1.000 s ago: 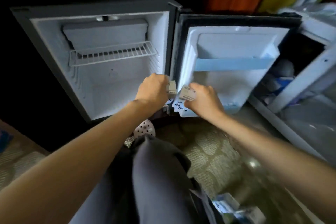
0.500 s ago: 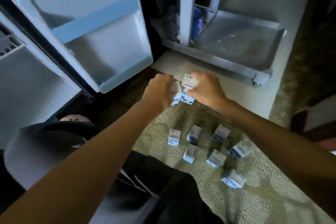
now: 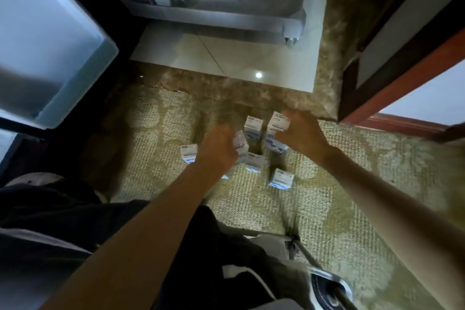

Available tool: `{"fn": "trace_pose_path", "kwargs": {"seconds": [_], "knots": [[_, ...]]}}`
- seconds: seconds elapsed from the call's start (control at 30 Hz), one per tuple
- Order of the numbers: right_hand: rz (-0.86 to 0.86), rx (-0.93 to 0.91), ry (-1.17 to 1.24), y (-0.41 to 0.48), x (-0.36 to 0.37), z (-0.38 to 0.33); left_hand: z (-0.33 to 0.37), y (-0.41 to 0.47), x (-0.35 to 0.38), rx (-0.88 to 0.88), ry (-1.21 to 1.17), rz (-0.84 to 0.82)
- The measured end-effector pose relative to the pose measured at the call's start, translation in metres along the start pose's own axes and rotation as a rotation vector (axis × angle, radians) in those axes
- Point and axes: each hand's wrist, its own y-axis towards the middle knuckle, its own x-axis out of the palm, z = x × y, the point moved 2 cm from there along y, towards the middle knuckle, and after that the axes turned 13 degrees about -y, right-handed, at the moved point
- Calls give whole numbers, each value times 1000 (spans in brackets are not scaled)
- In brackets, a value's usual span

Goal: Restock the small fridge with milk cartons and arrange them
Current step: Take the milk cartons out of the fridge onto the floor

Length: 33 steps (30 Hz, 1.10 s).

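Several small white-and-blue milk cartons stand on the woven rug (image 3: 327,209), among them one at the left (image 3: 188,155), one at the back (image 3: 253,128), one in the middle (image 3: 254,162) and one at the front right (image 3: 281,178). My left hand (image 3: 217,150) grips a carton (image 3: 241,146) low over the group. My right hand (image 3: 300,133) holds another carton (image 3: 276,124) by its side, just right of the back one. The open fridge door (image 3: 50,45) fills the upper left; the fridge's inside is out of view. The frame is blurred by motion.
A white wheeled rack (image 3: 289,30) stands on pale floor tiles (image 3: 226,58) beyond the rug. A dark and red wooden door frame (image 3: 392,78) runs along the right. My dark trouser legs (image 3: 75,234) fill the lower left.
The view swung from the fridge down to the rug. Both hands, each holding a carton, came down from the door to the group of cartons on the rug.
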Motion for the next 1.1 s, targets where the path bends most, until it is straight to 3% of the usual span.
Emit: {"fn": "trace_pose_path", "kwargs": {"seconds": [0.13, 0.33, 0.63, 0.7, 0.77, 0.83, 0.9, 0.97, 1.1], "knots": [[-8, 140, -58, -18, 15, 44, 16, -5, 17, 20, 12, -30], [-79, 348, 70, -24, 57, 89, 38, -9, 41, 75, 60, -87], [-251, 459, -10, -10, 101, 108, 52, -6, 49, 133, 50, -109], [-329, 414, -155, -6, 95, 105, 53, -4, 48, 128, 47, -103], [-239, 303, -207, -4, 80, 96, 54, -4, 48, 119, 45, -106], [-143, 159, 44, -10, 60, 79, 57, -5, 45, 133, 47, -104], [-279, 29, 347, -25, 39, 58, 63, -7, 41, 156, 36, -89], [-439, -98, 398, -38, 31, 42, 70, -9, 38, 178, 21, -85], [-340, -106, 490, -39, 30, 42, 81, -14, 39, 197, -48, -126]]}}
